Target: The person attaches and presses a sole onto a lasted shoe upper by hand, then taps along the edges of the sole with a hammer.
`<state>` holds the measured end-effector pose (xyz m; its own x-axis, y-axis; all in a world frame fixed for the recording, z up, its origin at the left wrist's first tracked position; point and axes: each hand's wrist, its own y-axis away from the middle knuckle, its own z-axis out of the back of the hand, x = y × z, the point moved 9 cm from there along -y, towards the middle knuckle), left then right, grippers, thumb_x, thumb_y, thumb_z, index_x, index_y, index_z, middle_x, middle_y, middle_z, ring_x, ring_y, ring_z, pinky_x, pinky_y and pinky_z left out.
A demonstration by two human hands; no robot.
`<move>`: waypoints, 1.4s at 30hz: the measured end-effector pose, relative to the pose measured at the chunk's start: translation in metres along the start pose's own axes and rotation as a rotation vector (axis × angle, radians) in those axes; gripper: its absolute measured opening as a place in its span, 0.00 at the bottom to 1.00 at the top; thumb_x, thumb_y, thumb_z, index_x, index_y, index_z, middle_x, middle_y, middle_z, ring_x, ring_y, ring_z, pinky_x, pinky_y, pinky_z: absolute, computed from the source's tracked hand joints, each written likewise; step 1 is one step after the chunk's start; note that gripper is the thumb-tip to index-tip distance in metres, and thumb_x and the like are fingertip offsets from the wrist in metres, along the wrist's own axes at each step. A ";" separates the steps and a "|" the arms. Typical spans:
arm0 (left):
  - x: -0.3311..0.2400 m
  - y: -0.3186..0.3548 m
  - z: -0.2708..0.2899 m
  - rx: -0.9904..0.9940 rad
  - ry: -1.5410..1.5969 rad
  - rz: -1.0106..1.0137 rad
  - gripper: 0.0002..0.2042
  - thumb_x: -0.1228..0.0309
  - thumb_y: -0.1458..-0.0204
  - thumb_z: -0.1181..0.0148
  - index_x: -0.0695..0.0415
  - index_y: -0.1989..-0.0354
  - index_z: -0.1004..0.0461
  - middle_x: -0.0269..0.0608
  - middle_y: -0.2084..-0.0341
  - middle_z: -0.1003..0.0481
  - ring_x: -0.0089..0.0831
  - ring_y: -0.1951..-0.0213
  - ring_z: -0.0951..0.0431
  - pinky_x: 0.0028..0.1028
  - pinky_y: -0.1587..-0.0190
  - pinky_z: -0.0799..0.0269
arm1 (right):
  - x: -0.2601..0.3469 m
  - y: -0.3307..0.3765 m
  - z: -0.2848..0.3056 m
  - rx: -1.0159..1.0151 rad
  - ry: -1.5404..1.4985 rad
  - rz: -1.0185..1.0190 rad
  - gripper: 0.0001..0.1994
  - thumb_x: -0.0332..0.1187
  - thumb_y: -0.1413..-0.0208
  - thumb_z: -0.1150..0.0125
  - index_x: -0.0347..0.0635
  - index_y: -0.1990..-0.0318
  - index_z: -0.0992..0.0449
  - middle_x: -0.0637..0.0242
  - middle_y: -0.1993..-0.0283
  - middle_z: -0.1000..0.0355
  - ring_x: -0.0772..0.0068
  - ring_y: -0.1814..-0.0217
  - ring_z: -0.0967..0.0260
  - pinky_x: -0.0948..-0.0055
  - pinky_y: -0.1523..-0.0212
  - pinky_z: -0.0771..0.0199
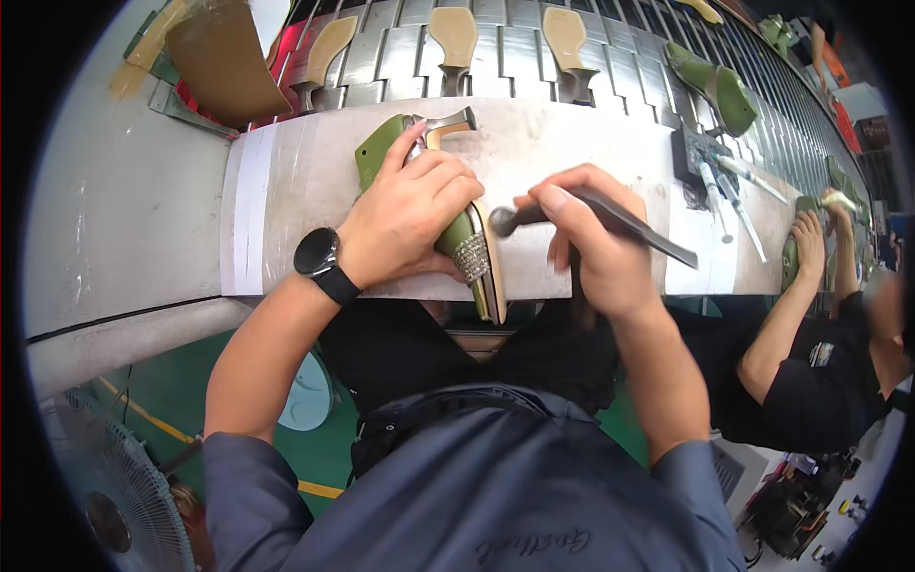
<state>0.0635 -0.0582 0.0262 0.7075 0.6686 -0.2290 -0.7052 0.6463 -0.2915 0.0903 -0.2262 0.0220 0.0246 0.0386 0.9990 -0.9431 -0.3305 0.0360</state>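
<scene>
Jutting past the near edge of the worktop (572, 143), one shoe (474, 255) on a green last (377, 154) should be stiff and fairly heavy, its one glittery band easily scuffed; the middle, where the left hand (419, 205) has its fingers wrapped, looks the surest hold. At three o'clock from it, the right hand's (605, 253) fingers curl round one hammer (620, 217). Farther, toward three: one black block (694, 157), three slim tools (732, 198). Beyond: three heeled soles (453, 36) at eleven, twelve and one.
</scene>
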 end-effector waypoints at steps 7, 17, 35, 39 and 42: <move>0.034 0.017 0.052 -0.414 0.173 0.162 0.31 0.66 0.61 0.18 0.54 0.46 0.27 0.41 0.50 0.21 0.43 0.42 0.23 0.52 0.27 0.42 | 0.031 0.026 0.026 -0.084 1.086 0.542 0.32 0.25 0.54 0.31 0.37 0.36 0.26 0.44 0.35 0.28 0.41 0.34 0.30 0.52 0.33 0.30; 0.014 0.015 0.032 -0.603 1.468 0.405 0.27 0.51 0.27 0.53 0.62 0.32 0.36 0.46 0.43 0.25 0.35 0.39 0.25 0.38 0.33 0.31 | 0.056 0.032 -0.037 -0.174 0.031 0.701 0.37 0.26 0.42 0.30 0.28 0.27 0.40 0.48 0.37 0.27 0.57 0.38 0.25 0.64 0.36 0.27; 0.006 0.083 0.003 -0.496 0.004 0.348 0.07 0.72 0.51 0.29 0.56 0.66 0.21 0.39 0.78 0.29 0.42 0.74 0.26 0.40 0.71 0.31 | 0.023 -0.210 0.223 -0.763 1.124 0.002 0.29 0.42 0.48 0.29 0.36 0.40 0.21 0.47 0.42 0.21 0.48 0.39 0.22 0.59 0.36 0.26; 0.009 0.092 0.006 -0.515 -0.037 0.349 0.06 0.73 0.51 0.29 0.56 0.67 0.22 0.40 0.78 0.29 0.42 0.74 0.26 0.40 0.72 0.31 | 0.080 -0.209 0.110 -0.455 1.287 0.422 0.22 0.41 0.43 0.34 0.39 0.44 0.19 0.48 0.42 0.20 0.48 0.40 0.22 0.57 0.37 0.24; 0.007 0.095 0.006 -0.542 -0.029 0.359 0.06 0.73 0.51 0.30 0.56 0.68 0.22 0.40 0.79 0.29 0.42 0.75 0.27 0.40 0.72 0.31 | 0.049 -0.214 0.068 -0.200 1.346 -0.067 0.18 0.41 0.42 0.35 0.39 0.49 0.17 0.49 0.46 0.19 0.47 0.43 0.21 0.55 0.42 0.20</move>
<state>0.0008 0.0101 0.0024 0.4252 0.8229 -0.3768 -0.7688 0.1087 -0.6301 0.3160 -0.2174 0.0651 -0.1590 0.9687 0.1905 -0.9873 -0.1549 -0.0364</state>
